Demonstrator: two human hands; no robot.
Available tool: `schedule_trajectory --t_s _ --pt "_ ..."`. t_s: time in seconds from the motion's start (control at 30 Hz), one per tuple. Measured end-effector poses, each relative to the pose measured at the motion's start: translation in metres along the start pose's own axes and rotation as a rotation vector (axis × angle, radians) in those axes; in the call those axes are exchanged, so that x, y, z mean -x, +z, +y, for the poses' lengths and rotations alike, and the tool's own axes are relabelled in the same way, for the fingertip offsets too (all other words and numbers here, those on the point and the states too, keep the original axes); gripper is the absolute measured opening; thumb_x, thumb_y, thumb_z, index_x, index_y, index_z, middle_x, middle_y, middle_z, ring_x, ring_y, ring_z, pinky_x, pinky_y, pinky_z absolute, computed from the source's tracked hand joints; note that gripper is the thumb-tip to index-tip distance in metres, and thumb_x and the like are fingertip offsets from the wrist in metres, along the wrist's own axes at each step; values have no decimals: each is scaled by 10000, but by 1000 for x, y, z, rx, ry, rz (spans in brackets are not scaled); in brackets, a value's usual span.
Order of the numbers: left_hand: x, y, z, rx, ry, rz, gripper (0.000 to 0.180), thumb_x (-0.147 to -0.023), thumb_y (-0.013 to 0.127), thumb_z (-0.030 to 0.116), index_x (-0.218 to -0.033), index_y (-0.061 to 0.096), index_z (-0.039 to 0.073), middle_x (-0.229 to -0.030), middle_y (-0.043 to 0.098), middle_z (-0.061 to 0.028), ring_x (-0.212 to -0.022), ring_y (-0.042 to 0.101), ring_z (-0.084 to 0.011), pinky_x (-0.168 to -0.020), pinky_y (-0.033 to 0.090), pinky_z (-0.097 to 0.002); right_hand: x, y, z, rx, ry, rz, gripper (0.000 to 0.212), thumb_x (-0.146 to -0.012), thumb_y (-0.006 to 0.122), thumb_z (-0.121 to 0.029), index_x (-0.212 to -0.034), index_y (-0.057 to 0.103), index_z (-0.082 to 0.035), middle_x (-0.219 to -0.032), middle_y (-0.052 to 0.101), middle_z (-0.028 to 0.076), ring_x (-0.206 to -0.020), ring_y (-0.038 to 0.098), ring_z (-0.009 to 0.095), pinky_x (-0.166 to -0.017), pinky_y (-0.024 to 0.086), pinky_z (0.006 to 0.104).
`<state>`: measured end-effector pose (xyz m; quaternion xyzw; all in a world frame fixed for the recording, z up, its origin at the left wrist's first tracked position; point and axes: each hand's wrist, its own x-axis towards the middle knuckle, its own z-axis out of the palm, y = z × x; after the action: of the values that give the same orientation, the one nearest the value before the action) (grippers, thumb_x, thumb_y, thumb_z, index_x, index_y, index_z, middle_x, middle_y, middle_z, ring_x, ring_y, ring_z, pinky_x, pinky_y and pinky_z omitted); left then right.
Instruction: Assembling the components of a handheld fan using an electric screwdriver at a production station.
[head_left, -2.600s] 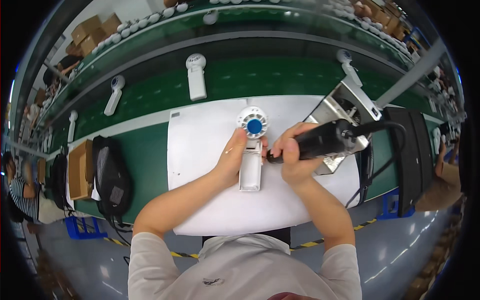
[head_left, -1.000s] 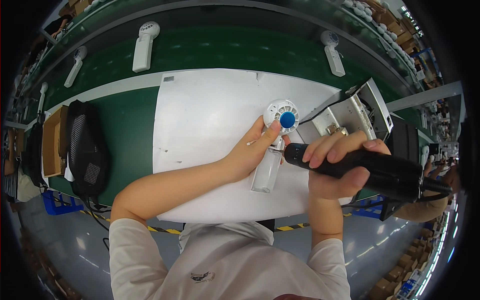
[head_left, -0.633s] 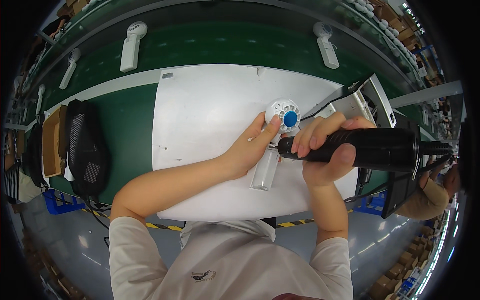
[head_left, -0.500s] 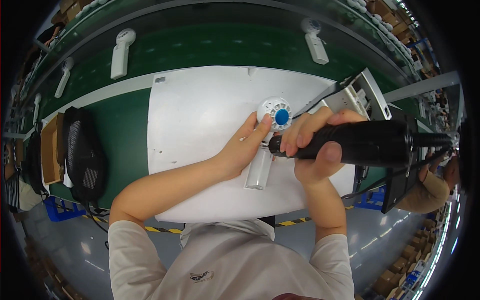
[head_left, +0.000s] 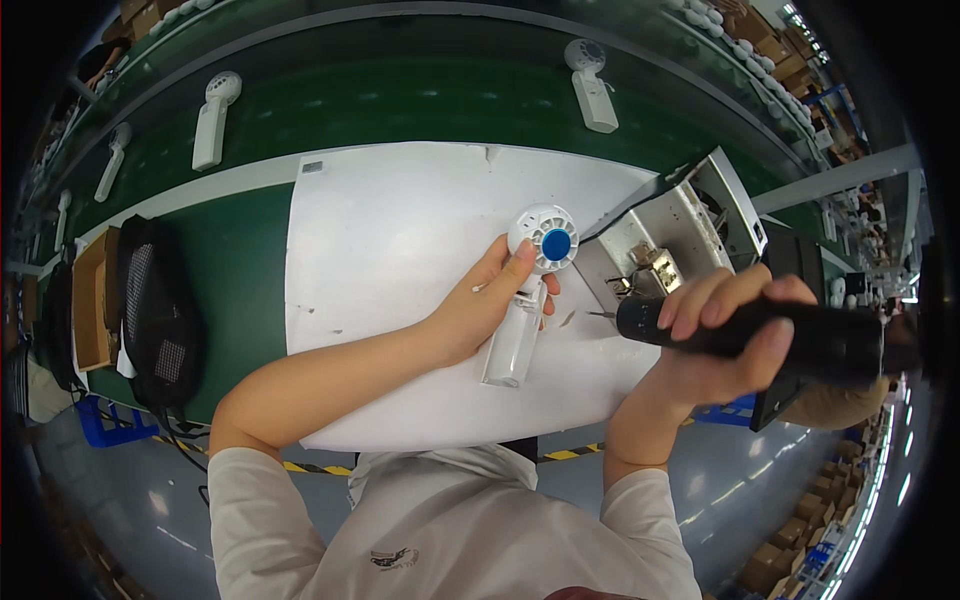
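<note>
My left hand (head_left: 485,300) is closed around the neck of a white handheld fan (head_left: 515,340), its thumb by the round head with a blue centre. The fan's handle slants down toward me over the white work sheet (head_left: 390,220). In my right hand (head_left: 725,330) is a black electric screwdriver (head_left: 790,340), held level with its thin bit pointing left at the fan. A gap separates the bit tip from the fan. Just beyond the screwdriver stands a metal screw feeder (head_left: 660,235), an open box with a small mechanism at its near end.
Several white fans lie on the green conveyor belt (head_left: 400,105) along the far side, one fan (head_left: 593,90) at the back right. At left are a black mesh bag (head_left: 160,300) and an open cardboard box (head_left: 97,300). A metal post (head_left: 840,180) rises at right.
My right hand has drawn the screwdriver right and away from the fan, so its bit now shows apart from it. The left hand still holds the fan. The conveyor fans appear shifted left.
</note>
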<state>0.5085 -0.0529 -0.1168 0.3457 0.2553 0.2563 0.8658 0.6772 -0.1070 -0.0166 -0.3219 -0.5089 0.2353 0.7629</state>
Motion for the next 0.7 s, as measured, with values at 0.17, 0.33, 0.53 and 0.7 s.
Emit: schedule_trajectory --t_s 0.17,0.33,0.53,0.7 --pt "-1 1 -1 -23 16 21 441 -1012 386 440 -1300 372 106 -992 581 -49 -824 564 -99 -712 488 -249 17 31 12 -159 -105 -94 284 -959 461 -336 -1081 416 -83 -652 470 70 -437 465 141 -381 434 277" --pt "-9 2 -6 -29 40 23 440 -1013 383 438 -1295 383 100 -1028 576 -60 -837 554 -107 -712 476 -250 20 26 34 -79 -129 -168 294 -964 472 -343 -1100 385 -98 -659 476 68 -443 469 136 -386 435 264" --pt "-21 -1 -17 -135 158 35 448 -1014 383 438 -1294 392 88 -1092 558 -79 -915 527 -119 -766 456 -259 21 22 62 -71 -126 -162 319 -959 500 -351 -1113 369 -105 -653 473 59 -438 463 130 -388 435 252" --pt "-23 0 -10 -126 40 35 462 -1014 385 435 -1313 385 83 -1139 546 -97 -982 508 -126 -823 444 -270 19 20 71 -140 -37 -150 328 -953 523 -350 -1109 367 -107 -649 474 55 -434 456 126 -388 434 250"
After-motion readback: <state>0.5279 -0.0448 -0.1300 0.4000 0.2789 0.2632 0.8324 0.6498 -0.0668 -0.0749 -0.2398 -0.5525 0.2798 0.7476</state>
